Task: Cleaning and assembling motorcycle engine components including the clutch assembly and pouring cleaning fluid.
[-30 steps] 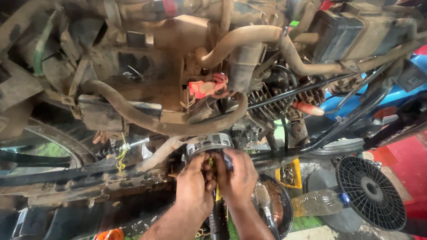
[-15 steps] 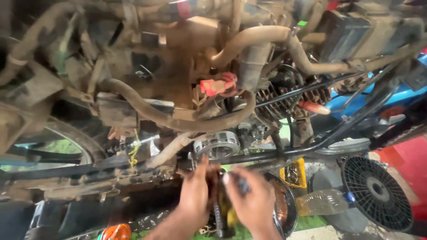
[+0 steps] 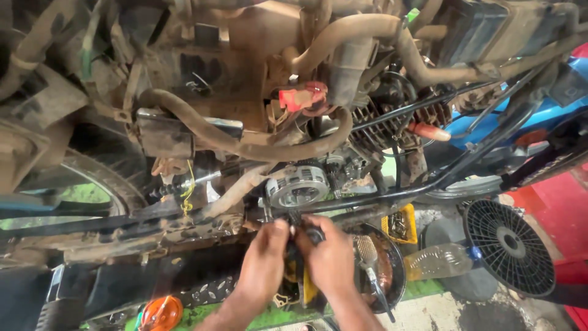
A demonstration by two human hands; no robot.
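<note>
Now both hands have dropped below the round clutch hub (image 3: 298, 187): left hand (image 3: 264, 257) and right hand (image 3: 331, 260) pinch a dark tool (image 3: 304, 236) between them, beneath the frame tube (image 3: 392, 196).

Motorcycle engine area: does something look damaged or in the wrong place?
Yes. The motorcycle frame and hoses are caked with dried mud, and a clear plastic bottle lies on its side on the floor.

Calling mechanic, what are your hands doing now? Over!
Both hands, left hand and right hand, pinch a small dark part. Just below the round clutch. Black frame tube crosses close above.
</note>
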